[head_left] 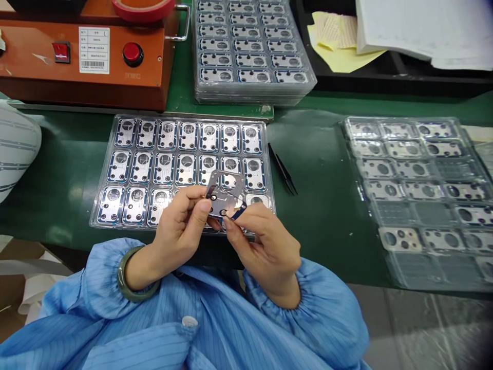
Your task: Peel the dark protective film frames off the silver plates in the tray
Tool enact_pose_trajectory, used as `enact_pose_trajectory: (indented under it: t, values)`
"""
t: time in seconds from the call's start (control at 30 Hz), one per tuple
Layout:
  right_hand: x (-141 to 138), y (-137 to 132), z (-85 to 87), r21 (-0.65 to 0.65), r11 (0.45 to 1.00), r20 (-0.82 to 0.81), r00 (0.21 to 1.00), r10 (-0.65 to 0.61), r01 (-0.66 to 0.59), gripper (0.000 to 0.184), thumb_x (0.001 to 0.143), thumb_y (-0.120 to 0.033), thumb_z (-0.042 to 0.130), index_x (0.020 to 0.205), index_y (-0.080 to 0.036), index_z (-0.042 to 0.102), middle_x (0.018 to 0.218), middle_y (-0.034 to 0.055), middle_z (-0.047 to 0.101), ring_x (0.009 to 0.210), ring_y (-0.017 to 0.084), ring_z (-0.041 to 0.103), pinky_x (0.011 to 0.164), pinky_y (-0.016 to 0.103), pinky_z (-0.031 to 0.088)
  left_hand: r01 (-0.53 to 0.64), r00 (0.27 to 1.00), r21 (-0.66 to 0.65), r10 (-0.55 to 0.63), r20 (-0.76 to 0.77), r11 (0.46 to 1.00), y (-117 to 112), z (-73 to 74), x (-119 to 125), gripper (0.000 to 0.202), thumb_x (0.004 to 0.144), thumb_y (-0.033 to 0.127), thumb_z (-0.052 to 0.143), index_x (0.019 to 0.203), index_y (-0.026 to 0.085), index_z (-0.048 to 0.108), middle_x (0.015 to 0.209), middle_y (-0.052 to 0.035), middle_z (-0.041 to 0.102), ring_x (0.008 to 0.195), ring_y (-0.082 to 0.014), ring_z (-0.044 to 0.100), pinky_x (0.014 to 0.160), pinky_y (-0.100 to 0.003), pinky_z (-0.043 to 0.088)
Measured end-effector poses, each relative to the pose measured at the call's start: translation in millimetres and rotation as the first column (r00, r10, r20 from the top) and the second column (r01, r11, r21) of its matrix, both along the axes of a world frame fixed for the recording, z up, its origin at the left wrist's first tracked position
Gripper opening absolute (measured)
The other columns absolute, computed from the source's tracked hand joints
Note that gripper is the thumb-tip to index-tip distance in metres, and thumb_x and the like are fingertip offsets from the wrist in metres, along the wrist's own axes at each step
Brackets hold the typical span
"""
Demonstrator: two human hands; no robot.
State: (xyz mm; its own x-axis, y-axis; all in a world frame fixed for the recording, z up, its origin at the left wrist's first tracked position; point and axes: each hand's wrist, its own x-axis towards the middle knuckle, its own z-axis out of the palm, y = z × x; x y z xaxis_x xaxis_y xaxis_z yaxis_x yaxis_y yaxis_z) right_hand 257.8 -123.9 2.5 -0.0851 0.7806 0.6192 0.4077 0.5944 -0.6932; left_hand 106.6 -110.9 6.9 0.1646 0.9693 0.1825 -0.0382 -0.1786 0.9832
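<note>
My left hand (pixel 181 226) and my right hand (pixel 262 246) together pinch one small metal plate with round holes (pixel 226 194), held tilted just above the near edge of a clear plastic tray (pixel 100 205). My left thumb and forefinger grip its left side. My right fingertips pinch a blue strip at its lower right corner. The tray holds three rows of similar silver plates with blue borders (pixel 165 168).
Black tweezers (pixel 283 169) lie on the green mat right of the tray. A second clear tray (pixel 419 198) of grey parts sits at the right. A stack of filled trays (pixel 252 51) stands behind. An orange machine (pixel 84 56) occupies the back left.
</note>
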Motion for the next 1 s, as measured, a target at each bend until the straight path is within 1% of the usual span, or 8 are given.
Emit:
enact_pose_trajectory:
  t: [0.1,0.2,0.4,0.5,0.57,0.63,0.73,1.0]
  values:
    - [-0.2,-0.7,-2.1,0.003,1.000,0.014,1.000,0.021,-0.021,0.031,0.076,0.002,0.063,0.096,-0.021,0.059,0.084,0.0047,0.066,0.075,0.016,0.063,0.061,0.030,0.055,-0.083,0.995,0.077,0.087,-0.047,0.994,0.5,-0.2,-0.9,0.006,0.090,0.023,0.054,0.096,0.023,0.055,0.073,0.0033,0.058,0.060,-0.0067,0.056,0.056,-0.018,0.048]
    - [-1.4,-1.9,-4.6,-0.001,0.998,0.008,0.998,0.057,-0.057,0.031,0.075,0.004,0.063,0.095,-0.019,0.059,0.084,0.0055,0.066,0.076,0.016,0.062,0.063,0.031,0.055,-0.166,0.978,0.076,0.174,-0.116,0.983,0.3,-1.2,-3.2,0.003,0.089,0.021,0.055,0.086,0.021,0.056,0.070,0.0034,0.054,0.058,-0.0061,0.049,0.054,-0.017,0.044]
    - [-2.4,-4.2,-5.4,-0.017,0.996,-0.024,0.996,0.091,-0.091,0.031,0.074,0.005,0.063,0.095,-0.017,0.059,0.083,0.0055,0.065,0.074,0.015,0.062,0.062,0.030,0.055,-0.086,0.995,0.060,0.089,-0.045,0.994,-1.2,-2.4,-5.1,0.011,0.091,0.021,0.051,0.080,0.020,0.050,0.064,0.0049,0.046,0.050,-0.0054,0.047,0.047,-0.016,0.043]
    - [-1.6,-5.1,-4.5,-0.019,0.993,-0.029,0.993,0.113,-0.113,0.031,0.074,0.005,0.063,0.095,-0.018,0.059,0.084,0.0054,0.065,0.073,0.015,0.061,0.061,0.030,0.055,-0.076,0.995,0.107,0.082,-0.050,0.991,-1.3,-2.6,-4.7,0.010,0.091,0.022,0.050,0.082,0.020,0.050,0.063,0.0055,0.045,0.048,-0.0049,0.045,0.045,-0.015,0.041]
    - [-1.5,-5.7,-4.5,-0.017,0.992,-0.029,0.991,0.127,-0.128,0.031,0.074,0.005,0.062,0.095,-0.018,0.059,0.084,0.0055,0.064,0.073,0.015,0.060,0.061,0.030,0.055,-0.101,0.990,0.173,0.116,-0.082,0.980,-0.8,-2.5,-4.2,0.005,0.091,0.022,0.051,0.087,0.020,0.052,0.065,0.0050,0.048,0.050,-0.0051,0.046,0.046,-0.015,0.041]
    - [-1.8,-6.3,-5.1,-0.020,0.989,-0.023,0.989,0.144,-0.144,0.031,0.074,0.005,0.062,0.096,-0.017,0.059,0.084,0.0061,0.064,0.074,0.016,0.061,0.062,0.030,0.055,-0.159,0.972,0.250,0.196,-0.131,0.955,0.1,-2.2,-3.6,0.004,0.091,0.021,0.050,0.091,0.020,0.054,0.068,0.0042,0.051,0.052,-0.0051,0.047,0.047,-0.015,0.040]
    - [-2.8,-7.2,-6.8,-0.025,0.986,-0.013,0.987,0.163,-0.163,0.031,0.074,0.005,0.062,0.097,-0.015,0.060,0.085,0.0073,0.065,0.076,0.016,0.062,0.064,0.031,0.055,-0.209,0.943,0.305,0.274,-0.189,0.929,1.1,-2.0,-3.7,0.007,0.092,0.018,0.049,0.090,0.019,0.055,0.067,0.0049,0.050,0.050,-0.0040,0.045,0.046,-0.015,0.039]
    - [-4.1,-9.3,-7.1,-0.026,0.980,-0.033,0.980,0.196,-0.197,0.035,0.075,0.007,0.061,0.102,-0.016,0.059,0.086,0.0077,0.064,0.077,0.016,0.061,0.063,0.031,0.054,-0.195,0.932,0.385,0.293,-0.215,0.902,-2.2,-2.4,-8.1,0.011,0.093,0.020,0.045,0.089,0.018,0.055,0.068,0.0034,0.053,0.055,-0.0057,0.049,0.053,-0.017,0.042]
